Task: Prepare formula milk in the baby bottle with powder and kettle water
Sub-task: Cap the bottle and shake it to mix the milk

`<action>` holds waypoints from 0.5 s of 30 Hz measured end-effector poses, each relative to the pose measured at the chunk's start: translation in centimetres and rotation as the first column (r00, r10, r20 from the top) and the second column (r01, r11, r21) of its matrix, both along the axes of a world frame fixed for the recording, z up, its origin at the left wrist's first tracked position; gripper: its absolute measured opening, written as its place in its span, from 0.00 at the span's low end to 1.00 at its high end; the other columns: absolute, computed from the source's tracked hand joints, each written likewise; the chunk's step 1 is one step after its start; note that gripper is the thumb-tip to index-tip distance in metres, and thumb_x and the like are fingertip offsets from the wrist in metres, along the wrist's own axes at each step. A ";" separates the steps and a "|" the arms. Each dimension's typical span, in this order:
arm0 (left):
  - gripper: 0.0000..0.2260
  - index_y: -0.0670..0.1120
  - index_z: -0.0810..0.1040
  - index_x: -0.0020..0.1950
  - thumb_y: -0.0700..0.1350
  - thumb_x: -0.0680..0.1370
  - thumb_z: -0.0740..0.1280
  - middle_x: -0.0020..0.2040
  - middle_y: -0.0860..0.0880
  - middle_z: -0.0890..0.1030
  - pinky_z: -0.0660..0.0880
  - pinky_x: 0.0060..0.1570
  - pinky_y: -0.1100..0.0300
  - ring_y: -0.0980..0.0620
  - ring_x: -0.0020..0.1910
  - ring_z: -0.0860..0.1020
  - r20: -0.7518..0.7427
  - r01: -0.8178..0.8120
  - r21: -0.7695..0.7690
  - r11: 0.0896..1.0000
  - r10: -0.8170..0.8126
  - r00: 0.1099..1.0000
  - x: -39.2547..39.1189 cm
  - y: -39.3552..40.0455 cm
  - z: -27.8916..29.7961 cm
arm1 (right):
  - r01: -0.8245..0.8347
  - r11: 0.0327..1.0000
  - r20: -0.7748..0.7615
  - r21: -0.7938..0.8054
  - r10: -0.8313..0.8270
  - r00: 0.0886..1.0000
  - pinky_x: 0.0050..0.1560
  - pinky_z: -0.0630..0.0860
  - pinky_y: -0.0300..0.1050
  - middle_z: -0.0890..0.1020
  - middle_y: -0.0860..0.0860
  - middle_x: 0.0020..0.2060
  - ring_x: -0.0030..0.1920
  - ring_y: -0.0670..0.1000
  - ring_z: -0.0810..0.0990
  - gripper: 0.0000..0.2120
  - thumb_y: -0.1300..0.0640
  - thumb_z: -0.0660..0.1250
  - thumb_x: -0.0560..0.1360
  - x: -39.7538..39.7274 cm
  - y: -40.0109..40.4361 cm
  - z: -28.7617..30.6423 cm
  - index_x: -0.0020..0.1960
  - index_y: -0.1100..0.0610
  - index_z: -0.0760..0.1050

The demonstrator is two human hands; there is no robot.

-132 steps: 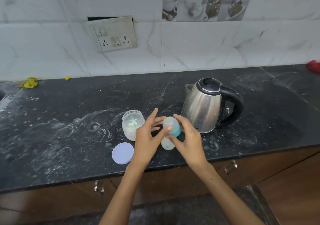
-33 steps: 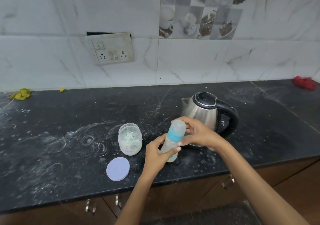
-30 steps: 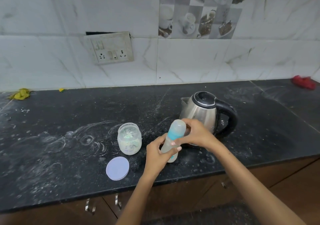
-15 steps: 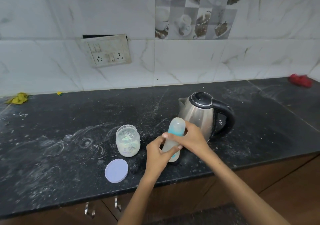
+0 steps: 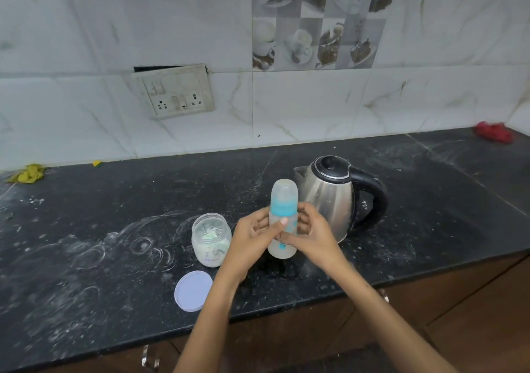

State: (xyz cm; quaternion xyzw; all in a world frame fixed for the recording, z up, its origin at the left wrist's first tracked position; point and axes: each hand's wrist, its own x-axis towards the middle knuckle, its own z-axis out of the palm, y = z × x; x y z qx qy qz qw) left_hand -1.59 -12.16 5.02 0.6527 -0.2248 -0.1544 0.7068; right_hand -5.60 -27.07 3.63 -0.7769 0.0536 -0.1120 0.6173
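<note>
I hold the baby bottle [image 5: 282, 220] upright over the table [image 5: 86, 258], just in front of the kettle [image 5: 332, 200], so nothing spills while its cap is on. My left hand [image 5: 252, 235] wraps its fingers round the body; my right hand [image 5: 311, 232] curls round the other side. The open powder jar [image 5: 211, 239] stands just left, its lid [image 5: 193, 290] lying nearer me.

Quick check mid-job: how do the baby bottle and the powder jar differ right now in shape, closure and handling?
The baby bottle is tall and slim; the powder jar is short and squat. The bottle wears its blue collar and clear cap; the jar is open, its lid lying flat on the counter nearer the person. The left hand and right hand grip the bottle; nothing touches the jar. Both stand upright and are translucent.
</note>
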 end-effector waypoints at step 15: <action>0.32 0.51 0.61 0.74 0.30 0.75 0.67 0.62 0.37 0.78 0.73 0.61 0.42 0.37 0.62 0.75 -0.003 0.304 -0.114 0.946 -0.306 0.952 3.9 1.6 2.1 | -0.189 0.932 0.011 0.309 0.195 0.981 0.48 0.79 0.38 0.86 0.53 0.49 0.51 0.49 0.84 0.20 0.61 0.73 0.68 -0.9 -0.2 0.7 0.59 0.62 0.78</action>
